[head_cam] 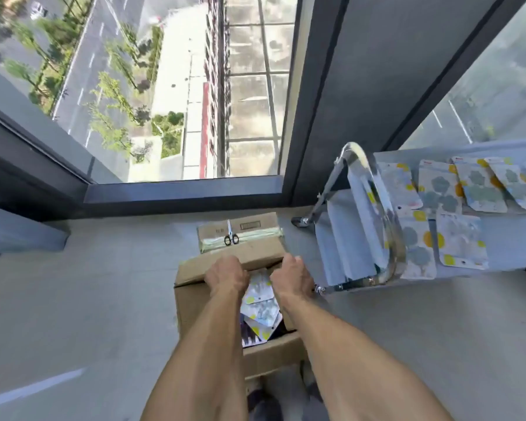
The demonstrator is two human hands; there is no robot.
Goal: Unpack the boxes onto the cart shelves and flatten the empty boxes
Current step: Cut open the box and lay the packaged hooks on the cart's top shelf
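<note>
Open box (195,287) stands on the floor directly below the head view, just left of the cart (362,226), its flaps raised and printed packets (260,302) lying loose inside.

Head view, hands: my left hand (225,273) curls over the far flap at its left part; my right hand (292,276) curls over the same flap nearer the cart. Both grip cardboard, not packets.

Head view, surroundings: a second box (240,235), sealed with tape, sits just beyond the open one, with scissors (230,237) resting on its top. The cart's top shelf (504,259) already carries rows of similar packets (462,241). Lower shelves show pale and partly hidden behind the chrome handle (377,208).

Judgement: unpacking of this box is not finished.

Risks:
- Folding the flap back hard may tear it, or tip the box and spill packets across the floor.
- A knock against the sealed box could send the scissors sliding off.
- The right forearm passes near the cart's corner; a bump could roll the cart and shift the laid-out packets.
</note>
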